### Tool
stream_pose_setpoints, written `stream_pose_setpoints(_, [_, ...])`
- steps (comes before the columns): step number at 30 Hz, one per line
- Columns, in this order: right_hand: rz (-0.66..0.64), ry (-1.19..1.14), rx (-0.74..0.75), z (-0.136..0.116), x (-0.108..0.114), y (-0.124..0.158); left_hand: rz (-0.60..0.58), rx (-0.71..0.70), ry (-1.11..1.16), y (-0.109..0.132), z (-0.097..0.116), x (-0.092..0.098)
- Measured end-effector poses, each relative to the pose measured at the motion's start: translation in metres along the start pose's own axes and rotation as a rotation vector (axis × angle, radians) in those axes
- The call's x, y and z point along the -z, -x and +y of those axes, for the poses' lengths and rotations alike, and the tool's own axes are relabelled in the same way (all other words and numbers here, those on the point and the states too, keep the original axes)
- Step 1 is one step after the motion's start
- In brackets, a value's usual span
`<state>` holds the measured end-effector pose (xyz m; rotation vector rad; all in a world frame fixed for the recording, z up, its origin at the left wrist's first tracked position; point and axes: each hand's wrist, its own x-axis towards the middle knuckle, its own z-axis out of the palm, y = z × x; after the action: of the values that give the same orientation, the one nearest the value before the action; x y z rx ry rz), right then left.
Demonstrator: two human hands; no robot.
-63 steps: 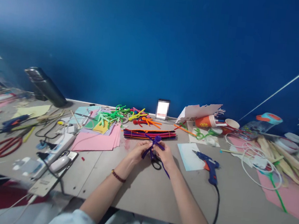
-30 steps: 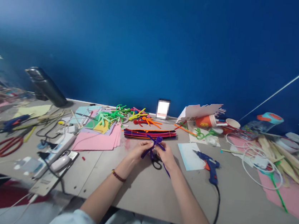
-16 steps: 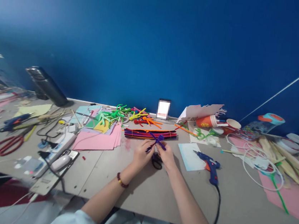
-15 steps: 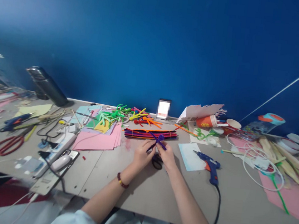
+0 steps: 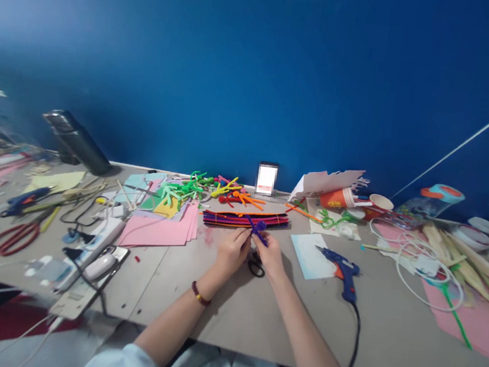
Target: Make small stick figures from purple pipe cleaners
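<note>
A twisted purple pipe cleaner (image 5: 259,227) with several short arms is between my two hands, above the middle of the table. My right hand (image 5: 270,256) pinches it from the right. The fingers of my left hand (image 5: 232,250) are closed at its left side, and what lies inside that pinch is partly hidden. Black-handled scissors (image 5: 257,265) lie on the table beneath my hands, their blades hidden. Just beyond my fingertips rests a banded bundle of pipe cleaners (image 5: 227,219) in purple, red, orange and black.
Pink paper sheets (image 5: 160,230) and a power strip (image 5: 94,246) with cables lie to the left. A blue glue gun (image 5: 344,271) sits right, its cord running toward me. Bent green pipe cleaners (image 5: 186,187) and a small screen (image 5: 267,178) stand near the blue wall.
My hands have shifted slightly, and the purple pipe cleaner has turned between them. The purple strand by my left fingers no longer shows clearly. Objects on the table stay in place.
</note>
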<state>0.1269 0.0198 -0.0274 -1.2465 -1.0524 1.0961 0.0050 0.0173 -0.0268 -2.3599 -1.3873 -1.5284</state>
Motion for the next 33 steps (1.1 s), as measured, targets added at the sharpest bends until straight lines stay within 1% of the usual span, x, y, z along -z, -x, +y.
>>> stream_pose_setpoints(2, [0.000, 0.035, 0.033, 0.001, 0.000, -0.001, 0.023, -0.067, -0.066, -0.001, 0.000, 0.001])
stream_pose_setpoints(6, [-0.015, 0.097, 0.128, 0.005, 0.000, -0.002, 0.017, -0.098, -0.081, -0.003, 0.000, 0.005])
stream_pose_setpoints(9, [-0.041, 0.111, 0.173, 0.009, 0.000, -0.002, -0.012, -0.091, -0.046, -0.004, 0.001, 0.007])
stream_pose_setpoints(12, [-0.060, 0.121, 0.226, 0.011, 0.001, -0.003, -0.047, -0.031, 0.078, -0.005, 0.002, 0.009])
stream_pose_setpoints(16, [-0.074, 0.130, 0.242, 0.011, 0.003, -0.004, -0.084, 0.092, 0.284, -0.007, 0.002, 0.009])
stream_pose_setpoints(18, [-0.077, 0.142, 0.240, 0.010, 0.004, -0.004, -0.123, 0.186, 0.367, -0.009, 0.000, 0.008])
stream_pose_setpoints(20, [-0.076, 0.151, 0.227, 0.009, 0.003, -0.004, -0.172, 0.333, 0.487, -0.010, -0.001, 0.006])
stream_pose_setpoints(23, [-0.113, 0.108, 0.159, 0.008, 0.002, -0.004, -0.227, 0.579, 0.739, -0.012, -0.004, 0.003])
stream_pose_setpoints(25, [-0.135, 0.072, 0.105, 0.008, 0.002, -0.004, -0.229, 0.705, 0.882, -0.013, -0.004, 0.002])
stream_pose_setpoints(27, [-0.119, 0.060, 0.061, 0.008, 0.002, -0.004, -0.222, 0.804, 0.976, -0.014, -0.004, 0.002])
stream_pose_setpoints(30, [-0.075, 0.064, -0.001, 0.007, 0.003, -0.005, -0.215, 0.895, 1.041, -0.016, -0.002, 0.003])
stream_pose_setpoints(33, [-0.048, 0.085, -0.029, 0.004, 0.004, -0.005, -0.186, 0.897, 1.032, -0.018, 0.000, 0.004])
